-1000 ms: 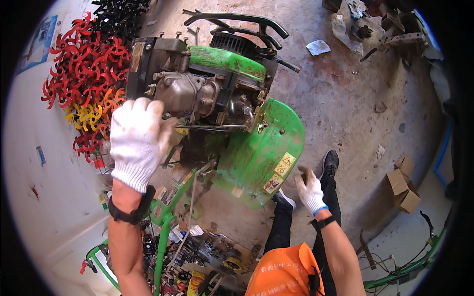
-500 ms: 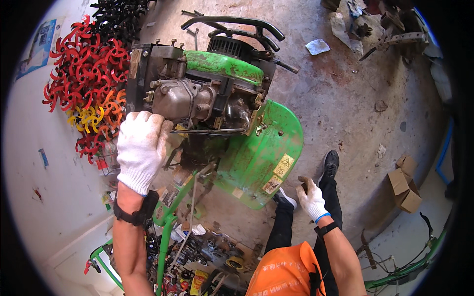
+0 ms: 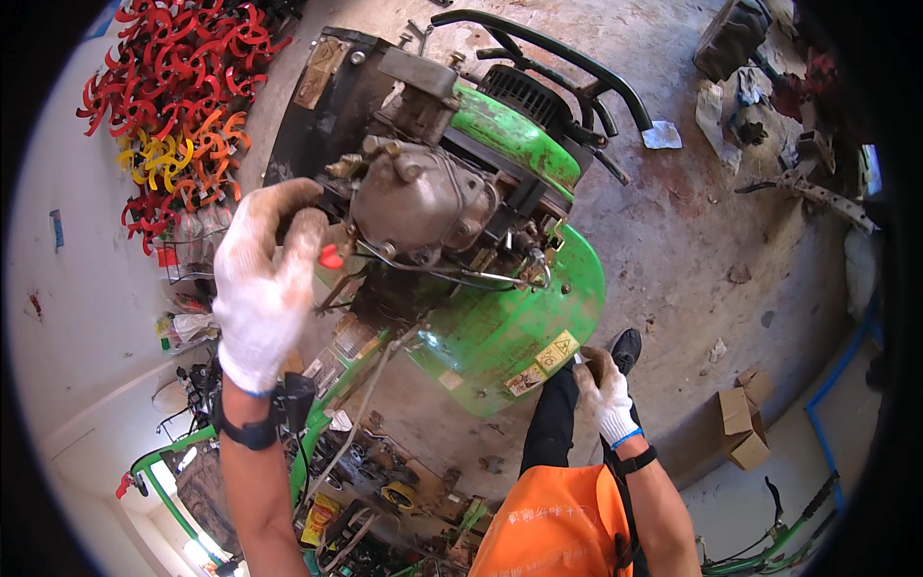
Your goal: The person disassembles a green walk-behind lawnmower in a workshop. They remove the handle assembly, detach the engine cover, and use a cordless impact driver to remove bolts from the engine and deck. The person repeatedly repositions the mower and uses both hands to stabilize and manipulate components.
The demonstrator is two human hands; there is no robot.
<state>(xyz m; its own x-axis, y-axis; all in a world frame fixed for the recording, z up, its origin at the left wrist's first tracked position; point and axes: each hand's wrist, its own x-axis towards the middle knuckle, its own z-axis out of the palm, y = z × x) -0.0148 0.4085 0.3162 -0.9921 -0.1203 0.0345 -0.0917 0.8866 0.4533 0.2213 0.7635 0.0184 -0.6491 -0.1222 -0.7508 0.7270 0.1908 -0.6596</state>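
Observation:
My left hand, in a white knitted glove soiled at the fingers, is at the near left side of an engine. Its fingers curl, with thumb and fingertips close together against dark fittings; what they grip is hidden. A small red piece shows just below the thumb. The engine is dirty grey metal with a green cover, part of a green machine. My gloved right hand hangs beside the edge of the green fender, fingers loosely bent and apart, holding nothing I can see.
A black tubular bar arches over the engine's far side. Red, yellow and orange curved blades are heaped at the left wall. Loose parts lie near the machine's handlebar. An open cardboard box sits at right, with scrap metal farther back.
My left hand has turned from a fist seen from its back to a curled grip with thumb showing. The red piece has come into sight. The view has shifted closer to the engine.

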